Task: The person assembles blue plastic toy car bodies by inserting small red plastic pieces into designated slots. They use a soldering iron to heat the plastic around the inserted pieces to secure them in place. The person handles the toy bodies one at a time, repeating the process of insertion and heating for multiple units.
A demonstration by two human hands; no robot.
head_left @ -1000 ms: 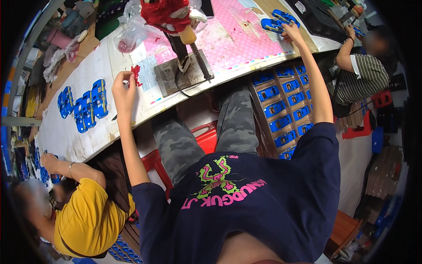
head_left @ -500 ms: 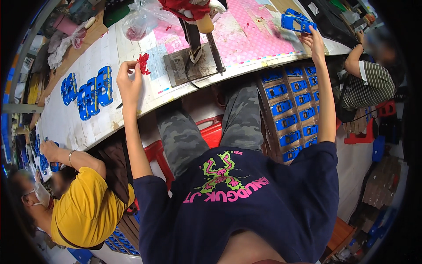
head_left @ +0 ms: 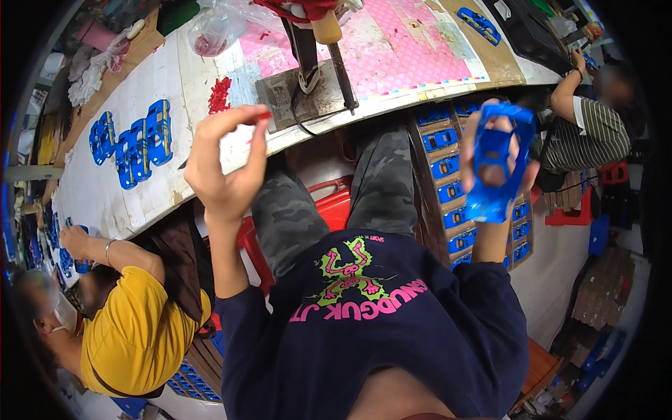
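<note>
My right hand (head_left: pixel 468 159) holds up a blue toy car body (head_left: pixel 500 157), its window openings showing fingers behind. My left hand (head_left: pixel 222 162) is raised over the table's near edge, thumb and forefinger pinched on a small red piece (head_left: pixel 265 115). Beyond that hand lies a pile of small red pieces (head_left: pixel 219 94) on the white tabletop (head_left: pixel 192 140). Several blue car bodies (head_left: pixel 134 150) stand together on the left of the table. Another blue car body (head_left: pixel 479 26) rests at the far right.
A hand press (head_left: pixel 308 80) on a metal base stands ahead. Trays of blue car bodies (head_left: pixel 448 166) sit right of my legs. One person in yellow (head_left: pixel 140 329) works at my left, another in stripes (head_left: pixel 595 136) at my right. A clear plastic bag (head_left: pixel 217 31) lies beyond.
My right hand has come back from the table's far right toward me with a blue car body; another stays there. My left hand has lifted from the red pile with a red piece.
</note>
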